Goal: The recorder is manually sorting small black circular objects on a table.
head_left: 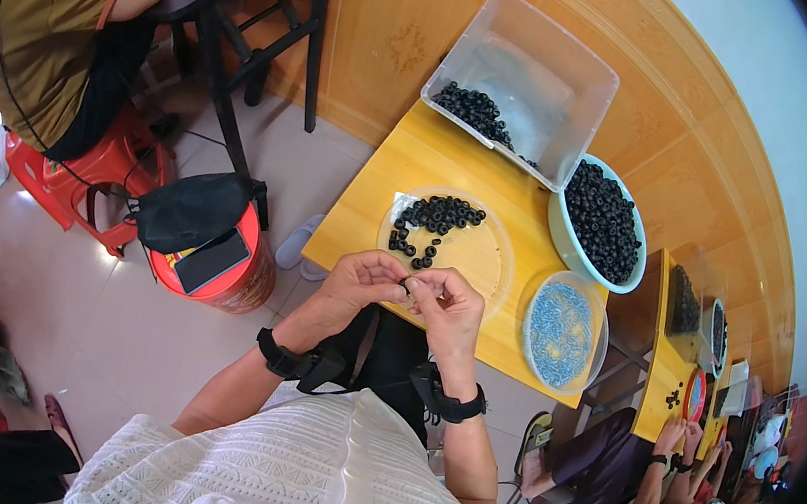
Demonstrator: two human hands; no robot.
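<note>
In front of my chest, my left hand (359, 282) and my right hand (449, 310) meet fingertip to fingertip. Between them they pinch a small black piece (406, 290), mostly covered by the fingers. Just beyond, a clear round tray (482, 270) lies on the yellow wooden table (370, 198). Loose black ring-shaped pieces (440, 214) are spread over its far left part. To the right of my hands sits a clear round dish (599, 354) filled with tiny bluish-silver pieces (560, 332).
Behind the tray, a clear rectangular tub (574, 97) tilts, black pieces in its lower corner. Beside it stands a light blue bowl (561, 233) heaped with black pieces. A red bucket (253, 284) at left carries a phone (212, 262) and black pouch (189, 211). Other people sit at tables nearby.
</note>
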